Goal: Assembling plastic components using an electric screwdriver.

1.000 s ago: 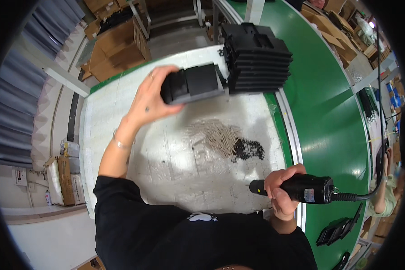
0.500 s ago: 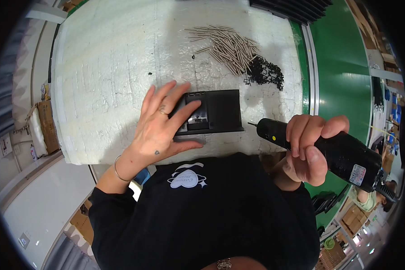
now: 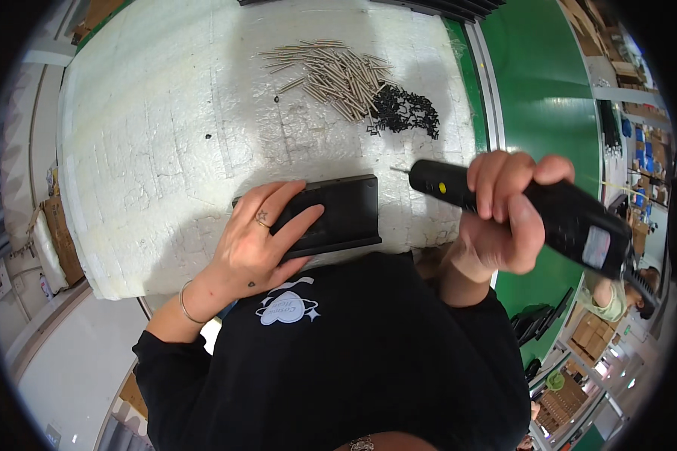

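Against the near edge of the padded table, my left hand grips a flat black rectangular part. Its fingers lie across the top, and the thumb is at the near edge. The underside of the part is hidden. On the right, my right hand is wrapped round a black electric screwdriver. The thin bit points left, above and apart from the right end of the part.
A heap of thin metal rods lies farther back on the white-wrapped table top. Small black pieces are piled beside it. Black ribbed parts lie at the far edge. A person in light green is off to the right.
The black part has come nearer to me with my left hand, and its recessed inside no longer shows. The screwdriver has risen in the view and moved slightly left.
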A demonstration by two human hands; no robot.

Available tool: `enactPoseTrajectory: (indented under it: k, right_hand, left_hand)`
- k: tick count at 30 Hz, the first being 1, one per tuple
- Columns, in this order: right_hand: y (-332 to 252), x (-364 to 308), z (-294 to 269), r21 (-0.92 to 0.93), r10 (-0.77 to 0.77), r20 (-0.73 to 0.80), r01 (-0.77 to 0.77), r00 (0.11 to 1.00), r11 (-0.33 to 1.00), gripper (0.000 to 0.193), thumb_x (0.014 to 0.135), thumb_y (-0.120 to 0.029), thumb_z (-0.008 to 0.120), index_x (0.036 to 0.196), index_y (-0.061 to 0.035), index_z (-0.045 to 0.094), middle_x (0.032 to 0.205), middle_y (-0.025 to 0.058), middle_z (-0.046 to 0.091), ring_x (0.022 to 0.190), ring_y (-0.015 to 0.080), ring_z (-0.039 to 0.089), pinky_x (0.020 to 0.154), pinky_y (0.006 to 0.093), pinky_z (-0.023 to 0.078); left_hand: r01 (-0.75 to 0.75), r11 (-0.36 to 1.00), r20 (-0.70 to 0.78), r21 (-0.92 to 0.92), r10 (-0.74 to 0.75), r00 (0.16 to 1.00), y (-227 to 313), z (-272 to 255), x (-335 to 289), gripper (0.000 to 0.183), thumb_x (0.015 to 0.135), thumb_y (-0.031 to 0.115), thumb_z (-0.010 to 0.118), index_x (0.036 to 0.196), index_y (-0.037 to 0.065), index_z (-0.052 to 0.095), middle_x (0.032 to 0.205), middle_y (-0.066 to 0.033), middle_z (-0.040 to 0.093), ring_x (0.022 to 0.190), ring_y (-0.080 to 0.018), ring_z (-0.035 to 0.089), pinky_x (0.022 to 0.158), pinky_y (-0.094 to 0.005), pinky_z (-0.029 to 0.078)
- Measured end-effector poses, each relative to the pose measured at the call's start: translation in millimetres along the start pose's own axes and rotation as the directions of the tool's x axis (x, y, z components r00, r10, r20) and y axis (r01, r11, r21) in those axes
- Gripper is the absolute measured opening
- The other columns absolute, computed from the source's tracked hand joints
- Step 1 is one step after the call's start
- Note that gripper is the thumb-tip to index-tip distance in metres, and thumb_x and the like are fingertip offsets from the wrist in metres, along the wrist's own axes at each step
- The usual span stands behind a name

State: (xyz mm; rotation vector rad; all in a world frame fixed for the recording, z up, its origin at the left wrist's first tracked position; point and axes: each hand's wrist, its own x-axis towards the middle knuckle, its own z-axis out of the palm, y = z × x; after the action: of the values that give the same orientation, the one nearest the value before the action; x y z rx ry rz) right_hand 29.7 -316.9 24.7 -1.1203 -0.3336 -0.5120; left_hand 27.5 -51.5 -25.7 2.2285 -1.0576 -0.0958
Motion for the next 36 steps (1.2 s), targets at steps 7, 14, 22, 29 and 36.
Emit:
enactPoseTrajectory:
  k: [7,14,22,29,36]
  right_hand:
    - [35.4,25.3,0.3,-0.012,0.034,-0.119,-0.036,0.992,0.999,0.032,0.077,0.005,0.050,0.108,-0.0027,0.046,0.068,0.0066,0.049,0.053,0.0146,0.044,0.054,0.0312,0.043]
    - [32.3,23.2,-3.2,0.067,0.011,-0.108,-0.004,0.994,0.998,0.032,0.078,0.004,0.050,0.109,-0.0035,0.046,0.067,0.0066,0.049,0.053,0.0143,0.044,0.055,0.0310,0.043]
    - [24.0,30.2,5.1,-0.070,0.006,-0.109,-0.014,0.994,0.997,0.029,0.078,-0.008,0.051,0.107,-0.0074,0.050,0.062,0.0007,0.040,0.053,0.0132,0.040,0.060,0.0320,0.038]
    - [31.6,32.3,-10.5,0.022,0.027,-0.119,-0.025,0.992,0.999,0.031,0.078,0.004,0.050,0.108,-0.0040,0.045,0.067,0.0057,0.048,0.052,0.0145,0.044,0.056,0.0318,0.043]
    - [7.5,37.8,-12.1,0.027,-0.025,-0.090,0.028,0.996,0.999,0.034,0.078,-0.008,0.054,0.111,-0.0072,0.045,0.059,0.0017,0.043,0.049,0.0140,0.042,0.057,0.0322,0.042]
  left_hand:
    - [0.251,0.924,-0.045,-0.287,-0.275,0.960,-24.6,-29.4,-11.8,0.055,0.064,0.011,0.083,0.116,0.008,0.066,0.137,-0.0184,0.048,0.118,-0.0340,0.051,0.097,-0.0435,0.044]
    - [0.000,1.000,-0.205,-0.001,-0.001,0.979,-31.3,-16.6,75.3,0.034,0.070,0.010,0.079,0.102,0.010,0.069,0.124,-0.0108,0.058,0.118,-0.0344,0.049,0.096,-0.0420,0.044]
    - [-0.232,0.972,-0.148,-0.041,0.224,0.963,-46.3,19.5,126.3,0.029,0.071,0.010,0.077,0.098,0.008,0.068,0.117,-0.0083,0.059,0.117,-0.0336,0.049,0.095,-0.0439,0.044]
    - [-0.228,0.973,-0.122,-0.039,0.222,0.967,-46.7,23.4,128.9,0.030,0.070,0.009,0.076,0.099,0.009,0.068,0.118,-0.0083,0.059,0.118,-0.0333,0.049,0.096,-0.0439,0.044]
    - [-0.334,0.935,-0.184,-0.117,0.310,0.933,-45.6,39.7,146.0,0.024,0.076,0.012,0.076,0.099,0.012,0.070,0.115,-0.0045,0.063,0.119,-0.0315,0.051,0.096,-0.0433,0.044]
